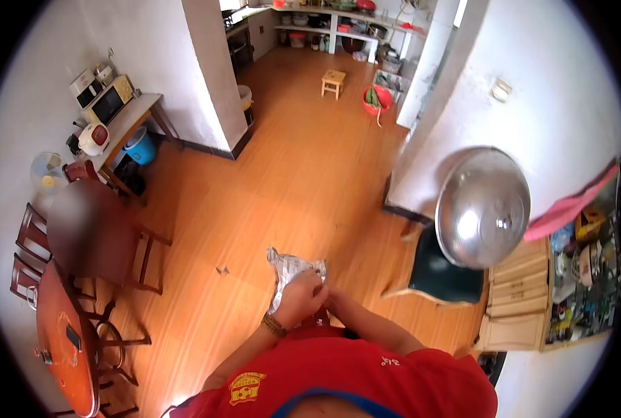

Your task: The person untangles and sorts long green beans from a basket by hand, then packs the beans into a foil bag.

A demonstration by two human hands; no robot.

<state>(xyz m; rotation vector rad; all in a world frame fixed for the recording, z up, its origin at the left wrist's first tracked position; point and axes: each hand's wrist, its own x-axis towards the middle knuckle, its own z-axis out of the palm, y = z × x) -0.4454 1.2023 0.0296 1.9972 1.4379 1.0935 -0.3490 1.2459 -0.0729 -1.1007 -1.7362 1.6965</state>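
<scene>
A crinkled silver foil-like bag point(293, 267) hangs in front of my red shirt, near the middle of the head view. My left hand point(302, 298), with a beaded bracelet at its wrist, is closed on the bag's near side. Close against it is my right hand point(330, 299); its fingers are mostly hidden behind the left one, so its grip does not show. What is inside the bag, if anything, cannot be seen.
A dark-seated chair point(446, 268) with a large metal lid point(485, 209) stands right, beside a wooden cabinet point(516, 299). Left are a reddish table point(63, 341) and chairs. A small stool point(333, 81) and red basin point(377, 101) sit farther ahead.
</scene>
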